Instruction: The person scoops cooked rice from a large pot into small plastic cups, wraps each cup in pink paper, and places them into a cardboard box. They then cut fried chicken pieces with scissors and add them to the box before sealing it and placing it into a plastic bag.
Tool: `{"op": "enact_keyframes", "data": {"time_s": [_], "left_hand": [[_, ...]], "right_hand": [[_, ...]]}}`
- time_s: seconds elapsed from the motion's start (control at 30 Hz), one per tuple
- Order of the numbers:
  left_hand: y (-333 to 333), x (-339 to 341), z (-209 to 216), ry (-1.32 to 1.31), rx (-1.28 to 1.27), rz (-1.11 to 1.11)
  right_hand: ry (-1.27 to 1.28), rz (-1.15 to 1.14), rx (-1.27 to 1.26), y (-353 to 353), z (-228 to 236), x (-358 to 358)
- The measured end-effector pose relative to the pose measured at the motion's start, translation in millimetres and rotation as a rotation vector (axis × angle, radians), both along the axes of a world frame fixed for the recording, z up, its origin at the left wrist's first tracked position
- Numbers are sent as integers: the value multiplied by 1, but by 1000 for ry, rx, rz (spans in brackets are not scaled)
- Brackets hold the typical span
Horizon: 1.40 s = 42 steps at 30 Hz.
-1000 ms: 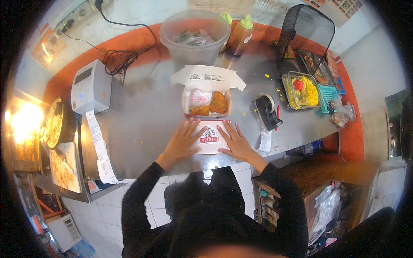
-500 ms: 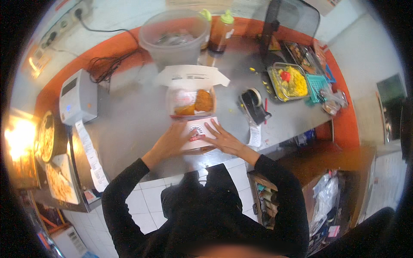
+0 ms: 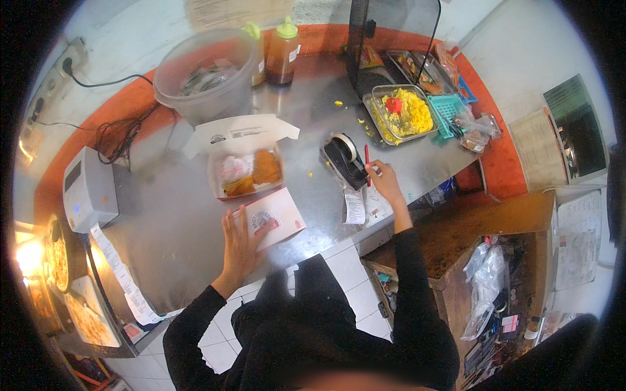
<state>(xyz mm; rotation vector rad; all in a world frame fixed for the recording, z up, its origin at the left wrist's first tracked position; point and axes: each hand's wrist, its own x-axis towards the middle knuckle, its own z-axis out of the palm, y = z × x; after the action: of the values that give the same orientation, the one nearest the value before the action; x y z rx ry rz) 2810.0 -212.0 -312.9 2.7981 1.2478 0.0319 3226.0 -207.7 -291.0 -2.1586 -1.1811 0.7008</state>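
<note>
My left hand (image 3: 241,244) rests on a closed white and pink cardboard food box (image 3: 290,212), its fingers spread over the lid's left side. Beyond it stands a second food box (image 3: 283,171), lid up, with breaded fried pieces (image 3: 265,167) and a white wrapped bundle (image 3: 236,169) inside. Out to the right, my right hand (image 3: 387,185) pinches a red pen (image 3: 367,156) between thumb and fingers; the pen still lies on the counter. Just left of the pen is a black tape dispenser (image 3: 344,163), with a printed paper slip (image 3: 354,207) below it.
A clear tub (image 3: 202,81) and sauce bottles (image 3: 283,55) line the back of the steel counter (image 3: 163,221). A glass dish of yellow food (image 3: 411,114) and a teal basket (image 3: 448,114) stand right. At left, a white printer (image 3: 91,189) trails a paper strip (image 3: 124,280).
My right hand has left the closed box and reached right to the red pen. The left hand stays on the box, which now sits tilted in view. The whole view has shifted and turned.
</note>
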Motion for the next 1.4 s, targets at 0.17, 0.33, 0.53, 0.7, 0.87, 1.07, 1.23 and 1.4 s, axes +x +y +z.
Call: {"op": "enact_keyframes", "data": {"time_s": [0.17,0.33,0.53,0.7,0.87,1.07,1.23,1.4], "left_hand": [[-1,-1,-2,-30,-41,-12],[-1,-2,-8,-57,-3,-14],[0,-9,-11,-170,-69,-16],[5,-8,-6,-188,-93,-14],[5,-9,-10,-198,-25,-22],[8,-13,-16,-229,31,-45],[27,-26,-4,-381,-96,109],[101,-28,-1,-595,-45,580]], "right_hand": [[746,39,105,-5,-35,31],[958,34,298,-40,-67,30],[-480,54,130,-52,-42,-1],[746,54,98,-87,-26,-198],[723,-75,119,-74,-46,-277],[-224,569,772,-68,-99,-247],[150,546,-50,-65,-18,-255],[-174,83,176,40,-3,-219]]}}
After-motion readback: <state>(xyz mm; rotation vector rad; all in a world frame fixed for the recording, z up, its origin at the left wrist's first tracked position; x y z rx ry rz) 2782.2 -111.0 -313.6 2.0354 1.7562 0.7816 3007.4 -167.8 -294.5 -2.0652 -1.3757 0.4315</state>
